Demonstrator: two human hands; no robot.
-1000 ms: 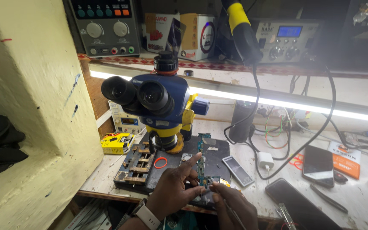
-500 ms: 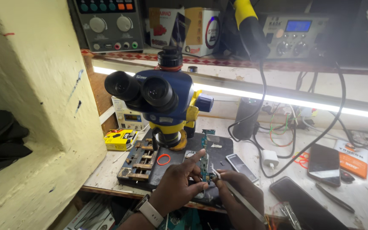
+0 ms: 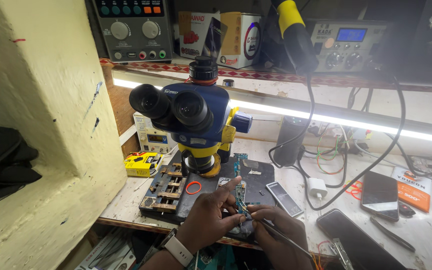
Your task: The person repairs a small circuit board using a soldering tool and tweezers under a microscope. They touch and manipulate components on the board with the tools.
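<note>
My left hand pinches a narrow green circuit board that stands on edge over a dark work mat. A pale watch sits on that wrist. My right hand holds thin metal tweezers, whose tips touch the lower end of the board. Both hands are at the front edge of the bench, just in front of a blue and yellow stereo microscope.
A metal board holder and an orange ring lie left of my hands. A phone battery, a white charger, two dark phones and tangled cables lie right. A power supply and soldering station sit on the shelf.
The view has shifted down and closer. My hands stay on the board, and the tweezers have come in against its lower end.
</note>
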